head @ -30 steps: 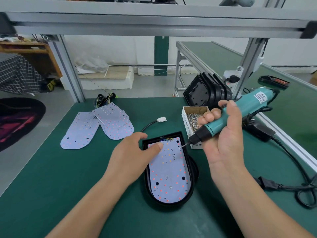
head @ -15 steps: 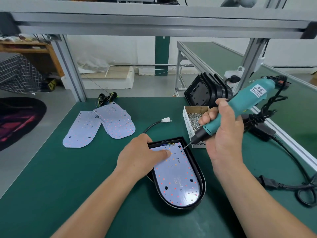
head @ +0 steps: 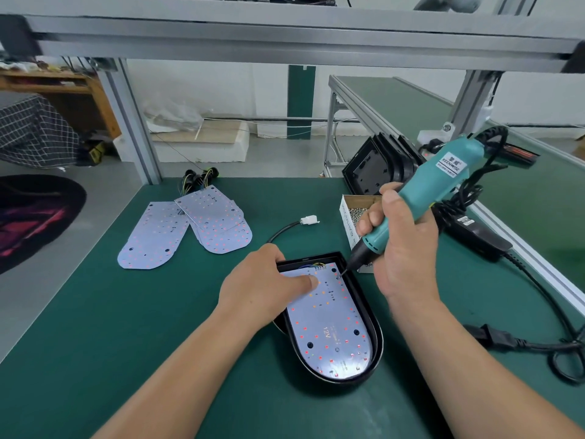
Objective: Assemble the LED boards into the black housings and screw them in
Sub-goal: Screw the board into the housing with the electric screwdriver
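Observation:
A black housing (head: 378, 340) lies on the green bench with a white LED board (head: 329, 324) seated inside it. My left hand (head: 259, 286) rests on the board's upper left part, thumb pressing flat on it. My right hand (head: 402, 245) grips a teal electric screwdriver (head: 443, 182), tilted, with its bit tip touching the board's upper right corner. More loose LED boards (head: 190, 229) lie spread at the back left of the bench. Spare black housings (head: 376, 166) stand stacked behind the screw box.
A small white box of screws (head: 351, 210) sits just beyond the housing. The housing's black cable ends in a white connector (head: 308, 220). A black power adapter (head: 474, 236) and its cord (head: 538, 340) lie at the right. Aluminium frame posts (head: 133, 125) stand behind the bench.
The housing with its board has turned so its rounded end points lower right. The screwdriver has risen more upright and its bit has come down to the board's corner.

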The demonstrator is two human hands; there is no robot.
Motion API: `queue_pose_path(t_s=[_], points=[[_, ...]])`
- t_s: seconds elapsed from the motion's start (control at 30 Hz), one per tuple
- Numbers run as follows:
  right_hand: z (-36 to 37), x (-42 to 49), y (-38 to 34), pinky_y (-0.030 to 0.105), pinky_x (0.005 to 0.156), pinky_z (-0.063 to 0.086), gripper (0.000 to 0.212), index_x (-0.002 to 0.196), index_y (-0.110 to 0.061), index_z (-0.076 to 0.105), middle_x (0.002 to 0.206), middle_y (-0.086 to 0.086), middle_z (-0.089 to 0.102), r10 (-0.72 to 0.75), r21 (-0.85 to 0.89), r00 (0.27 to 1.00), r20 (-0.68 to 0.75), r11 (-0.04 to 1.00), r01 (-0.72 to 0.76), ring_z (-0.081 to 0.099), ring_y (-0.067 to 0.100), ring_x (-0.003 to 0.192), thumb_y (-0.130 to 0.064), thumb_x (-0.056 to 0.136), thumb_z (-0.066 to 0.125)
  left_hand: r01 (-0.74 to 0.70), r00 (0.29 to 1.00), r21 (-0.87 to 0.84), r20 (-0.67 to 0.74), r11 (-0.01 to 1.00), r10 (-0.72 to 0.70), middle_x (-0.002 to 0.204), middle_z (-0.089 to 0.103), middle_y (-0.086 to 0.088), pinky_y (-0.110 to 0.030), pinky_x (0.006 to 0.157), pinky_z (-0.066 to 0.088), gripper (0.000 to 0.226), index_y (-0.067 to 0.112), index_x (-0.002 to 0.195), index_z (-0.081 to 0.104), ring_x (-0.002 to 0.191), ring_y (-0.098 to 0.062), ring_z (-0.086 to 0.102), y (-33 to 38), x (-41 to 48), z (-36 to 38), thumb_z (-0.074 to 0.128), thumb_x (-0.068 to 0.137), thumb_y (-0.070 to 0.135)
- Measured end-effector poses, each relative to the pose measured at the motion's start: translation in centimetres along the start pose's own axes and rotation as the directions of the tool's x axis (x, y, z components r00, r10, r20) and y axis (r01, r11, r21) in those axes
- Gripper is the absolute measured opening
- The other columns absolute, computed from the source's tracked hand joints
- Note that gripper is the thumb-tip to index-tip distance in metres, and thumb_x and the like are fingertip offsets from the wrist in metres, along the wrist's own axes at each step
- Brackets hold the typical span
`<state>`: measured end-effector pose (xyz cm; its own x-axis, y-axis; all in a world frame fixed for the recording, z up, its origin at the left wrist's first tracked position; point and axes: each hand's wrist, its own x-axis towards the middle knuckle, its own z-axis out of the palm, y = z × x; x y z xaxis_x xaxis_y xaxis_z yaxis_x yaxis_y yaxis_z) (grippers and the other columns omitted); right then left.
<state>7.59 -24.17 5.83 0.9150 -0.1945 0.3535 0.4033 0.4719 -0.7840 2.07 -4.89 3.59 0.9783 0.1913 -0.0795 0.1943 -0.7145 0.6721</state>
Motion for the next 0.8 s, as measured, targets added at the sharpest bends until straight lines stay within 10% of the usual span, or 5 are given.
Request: queue_pose_path(t_s=[0.33, 0.8], points=[[1.4, -0.9, -0.2, 0.029, 0.062, 0.048, 0.007, 0.103, -0.023, 0.07, 0.068, -0.005, 0.056, -0.029, -0.179, 0.919, 0.394, 0.978, 0.108, 0.055, 0.022, 0.057, -0.025, 0.097, 0.068, -0.003, 1.0, -0.011, -0.002, 1.0, 0.003, 0.068, 0.061, 0.013, -0.03, 0.056, 0.036, 0.047, 0.03, 0.086, 0.053, 0.06, -0.008, 0.058, 0.0, 0.1, 0.0, 0.08, 0.069, 0.064], [1.2, -0.4, -0.1, 0.032, 0.063, 0.046, 0.011, 0.099, -0.022, 0.071, 0.065, -0.001, 0.051, 0.106, -0.175, 0.896, 0.431, 0.984, -0.032, 0.05, 0.023, 0.059, -0.019, 0.088, 0.066, 0.006, 1.0, 0.002, 0.015, 1.0, -0.006, 0.079, 0.065, 0.01, -0.032, 0.06, 0.039, 0.047, 0.029, 0.087, 0.052, 0.069, -0.013, 0.061, 0.4, 0.0, 0.0, 0.078, 0.07, 0.063]])
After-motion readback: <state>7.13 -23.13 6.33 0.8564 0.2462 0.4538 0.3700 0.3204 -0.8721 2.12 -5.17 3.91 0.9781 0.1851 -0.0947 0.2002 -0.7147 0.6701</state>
